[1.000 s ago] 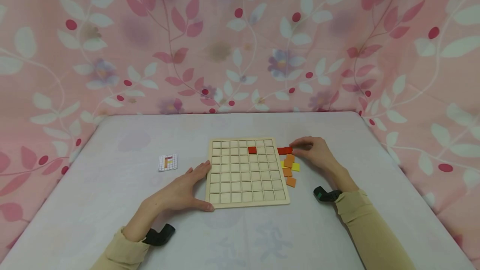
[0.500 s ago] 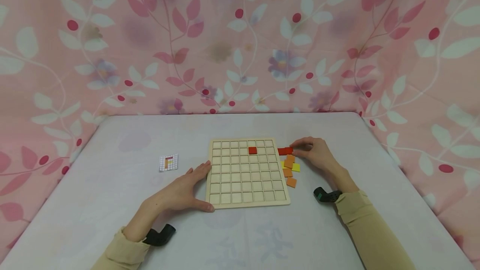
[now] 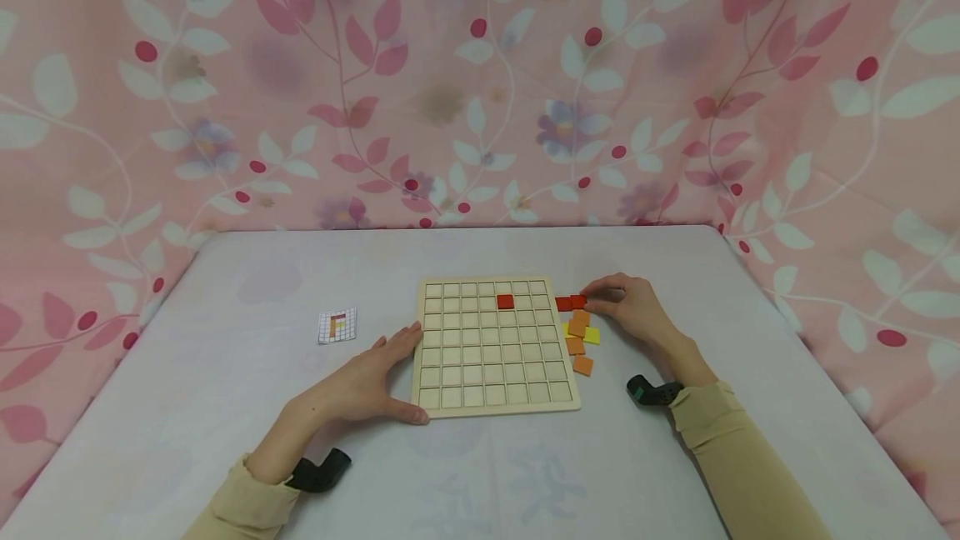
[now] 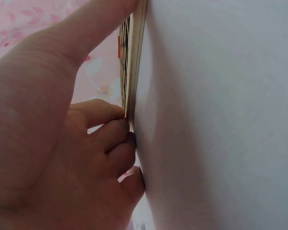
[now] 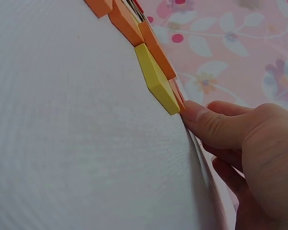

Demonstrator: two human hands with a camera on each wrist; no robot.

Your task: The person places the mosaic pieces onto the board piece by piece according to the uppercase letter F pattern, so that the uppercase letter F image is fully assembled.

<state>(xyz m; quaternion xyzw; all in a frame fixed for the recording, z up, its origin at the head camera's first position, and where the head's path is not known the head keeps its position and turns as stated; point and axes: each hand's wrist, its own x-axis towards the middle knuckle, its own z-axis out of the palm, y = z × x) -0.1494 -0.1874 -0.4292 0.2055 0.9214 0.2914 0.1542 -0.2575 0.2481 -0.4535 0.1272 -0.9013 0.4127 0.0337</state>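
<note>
A square wooden grid board [image 3: 495,413] lies flat on the table, with one red tile [image 3: 506,302] in a cell of its second row from the back. Along its left side my left hand [image 3: 352,382] rests, fingertips against the edge and thumb at the near-left corner. Beyond the right edge, my right hand [image 3: 633,307] pinches another red tile [image 3: 578,302] between thumb and fingers. That tile is beside a further red tile [image 3: 562,304]. In the right wrist view the thumb [image 5: 201,120] meets the red tile's end, partly hidden behind a yellow tile [image 5: 156,84].
Several orange tiles [image 3: 575,346] and a yellow tile [image 3: 592,336] lie loosely, some overlapping, right of the board. A small pattern card [image 3: 337,326] with a printed grid lies to the left. A floral cloth [image 3: 480,90] hangs behind the table.
Both hands stay almost where they were. The red tile at my right fingertips appears slightly shifted, now more distinct from the red tile beside it.
</note>
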